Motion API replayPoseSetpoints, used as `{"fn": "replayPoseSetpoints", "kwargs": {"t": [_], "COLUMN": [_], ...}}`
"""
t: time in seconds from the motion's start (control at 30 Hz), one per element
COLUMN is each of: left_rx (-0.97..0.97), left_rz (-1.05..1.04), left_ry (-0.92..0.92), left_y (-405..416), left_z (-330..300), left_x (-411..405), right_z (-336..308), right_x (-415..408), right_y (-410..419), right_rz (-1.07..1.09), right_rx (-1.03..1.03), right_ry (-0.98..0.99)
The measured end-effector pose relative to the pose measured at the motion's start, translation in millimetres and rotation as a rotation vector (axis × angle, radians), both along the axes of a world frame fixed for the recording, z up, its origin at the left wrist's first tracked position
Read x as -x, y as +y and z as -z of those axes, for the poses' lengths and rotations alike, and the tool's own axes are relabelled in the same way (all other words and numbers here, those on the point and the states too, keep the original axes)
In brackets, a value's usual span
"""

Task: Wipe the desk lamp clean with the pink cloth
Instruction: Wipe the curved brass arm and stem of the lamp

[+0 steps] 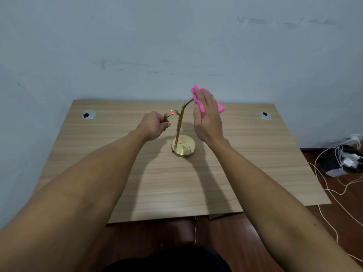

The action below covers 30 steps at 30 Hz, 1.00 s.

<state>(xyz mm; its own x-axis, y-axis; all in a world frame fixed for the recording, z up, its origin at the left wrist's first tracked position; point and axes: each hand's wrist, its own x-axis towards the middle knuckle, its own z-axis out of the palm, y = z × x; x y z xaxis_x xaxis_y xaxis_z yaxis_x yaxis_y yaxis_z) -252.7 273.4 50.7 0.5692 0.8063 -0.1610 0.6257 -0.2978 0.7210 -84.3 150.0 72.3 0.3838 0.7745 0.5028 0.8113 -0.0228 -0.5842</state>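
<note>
Cloth (198,99) against lamp (179,124) under right hand (207,116)

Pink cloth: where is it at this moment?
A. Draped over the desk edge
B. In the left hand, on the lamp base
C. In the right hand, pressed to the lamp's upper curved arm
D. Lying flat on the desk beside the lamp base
C: the right hand presses the pink cloth against the lamp's upper curved arm, while the left hand grips the lamp's other curved end.

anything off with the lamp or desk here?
Yes: pink marks on the brass lamp, squiggles and dots on its round base and a smear on the left curved arm. A loose cable tangle lies on the floor, right.
</note>
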Motion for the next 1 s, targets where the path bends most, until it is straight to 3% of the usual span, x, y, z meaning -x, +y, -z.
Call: {"fn": "replayPoseSetpoints", "kwargs": {"t": [0.07, 0.1, 0.3, 0.4, 0.5, 0.6, 0.8, 1.0], "left_rx": [-0.008, -0.013, -0.027, -0.029, -0.032, -0.038, -0.052, -0.067], "left_rz": [0.0, -0.001, -0.002, -0.005, -0.002, 0.012, 0.024, 0.037], "left_ry": [0.011, 0.013, 0.01, 0.017, 0.022, 0.026, 0.025, 0.044], "left_y": [0, 0, -1, -1, -2, -3, -3, -2], "left_z": [-1, -1, -1, -1, -3, -3, -3, -4], "left_x": [0, 0, -1, -1, -1, -1, -1, 0], "right_z": [-3, -1, 28, 48, 58, 55, 13, -44], "right_x": [10, 16, 34, 35, 44, 52, 59, 36], "right_y": [4, 6, 3, -7, -17, -29, -5, 22], "right_rz": [0.082, 0.103, -0.036, -0.133, -0.206, -0.177, 0.229, 0.345], "right_rx": [0.0, -0.001, 0.096, 0.075, 0.074, 0.082, -0.137, -0.391], "right_ry": [0.186, 0.186, -0.186, -0.193, -0.059, 0.246, 1.418, 1.866]}}
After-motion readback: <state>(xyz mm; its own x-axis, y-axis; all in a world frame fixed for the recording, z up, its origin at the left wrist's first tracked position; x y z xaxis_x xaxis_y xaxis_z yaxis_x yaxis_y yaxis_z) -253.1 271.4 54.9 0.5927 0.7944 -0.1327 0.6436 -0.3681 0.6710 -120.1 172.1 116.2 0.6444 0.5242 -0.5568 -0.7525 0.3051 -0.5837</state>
